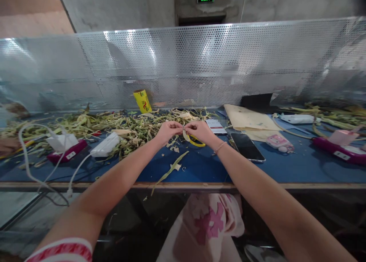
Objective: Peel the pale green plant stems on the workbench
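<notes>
My left hand (pixel 168 131) and my right hand (pixel 200 131) meet above the table, both closed in a pinch with fingertips nearly touching. A pale leaf strip (pixel 186 135) hangs between them, apparently pinched by both hands; its upper end is hidden by the fingers. Just under my right hand lies a yellow loop (pixel 197 141), partly covered, so its kind is unclear. Behind and left of my hands spreads a heap of dried green leaf strips (pixel 137 130). One long leaf strip (pixel 170 172) lies nearer me, reaching over the table's front edge.
A phone (pixel 248 147) and a pink case (pixel 279 143) lie right of my hands, near brown paper (pixel 248 119). To the left are a white adapter (pixel 105 144), a purple power strip (pixel 67 151) and loose cables. A yellow tube (pixel 142 101) stands before the perforated metal screen (pixel 185 64).
</notes>
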### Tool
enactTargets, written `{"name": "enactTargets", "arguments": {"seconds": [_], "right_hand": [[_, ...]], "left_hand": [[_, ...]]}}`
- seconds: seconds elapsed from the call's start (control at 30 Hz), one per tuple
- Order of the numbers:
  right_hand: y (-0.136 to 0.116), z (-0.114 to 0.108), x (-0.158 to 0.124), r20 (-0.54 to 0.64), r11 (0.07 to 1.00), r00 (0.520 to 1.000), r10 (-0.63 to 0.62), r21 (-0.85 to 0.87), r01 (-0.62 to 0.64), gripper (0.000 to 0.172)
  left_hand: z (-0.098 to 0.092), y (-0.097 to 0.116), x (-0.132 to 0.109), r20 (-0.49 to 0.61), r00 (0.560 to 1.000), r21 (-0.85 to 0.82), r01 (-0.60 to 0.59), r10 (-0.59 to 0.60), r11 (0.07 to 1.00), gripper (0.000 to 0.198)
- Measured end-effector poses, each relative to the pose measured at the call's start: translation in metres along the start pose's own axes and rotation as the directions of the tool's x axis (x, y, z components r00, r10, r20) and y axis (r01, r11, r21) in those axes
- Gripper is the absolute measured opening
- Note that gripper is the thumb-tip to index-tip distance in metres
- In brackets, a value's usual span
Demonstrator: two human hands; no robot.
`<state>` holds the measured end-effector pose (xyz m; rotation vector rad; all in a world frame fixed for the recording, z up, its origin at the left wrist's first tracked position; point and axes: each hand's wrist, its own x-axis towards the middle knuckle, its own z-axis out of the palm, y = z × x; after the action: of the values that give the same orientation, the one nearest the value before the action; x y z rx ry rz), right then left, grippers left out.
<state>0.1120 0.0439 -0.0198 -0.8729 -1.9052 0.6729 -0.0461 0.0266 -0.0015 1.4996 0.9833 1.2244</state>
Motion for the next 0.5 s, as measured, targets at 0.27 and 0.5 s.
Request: {"name": "enactTargets", "arguments": {"seconds": [0.27, 0.5], "right_hand": [[-0.005, 0.000, 0.001, 0.008, 0.995, 0.999, 0.045, 0.087, -0.045, 0.011], [-0.014, -0.001, -0.002, -0.006, 0.992, 0.996, 0.094, 0.086, -0.093, 0.014]], "left_hand": [[0.002, 0.003, -0.002, -0.015, 1.000, 0.050, 0.000, 0.000, 0.999, 0.017], [0.001, 0.009, -0.004, -0.028, 0.994, 0.232, -0.095, 0.104, 0.968, 0.009]]}}
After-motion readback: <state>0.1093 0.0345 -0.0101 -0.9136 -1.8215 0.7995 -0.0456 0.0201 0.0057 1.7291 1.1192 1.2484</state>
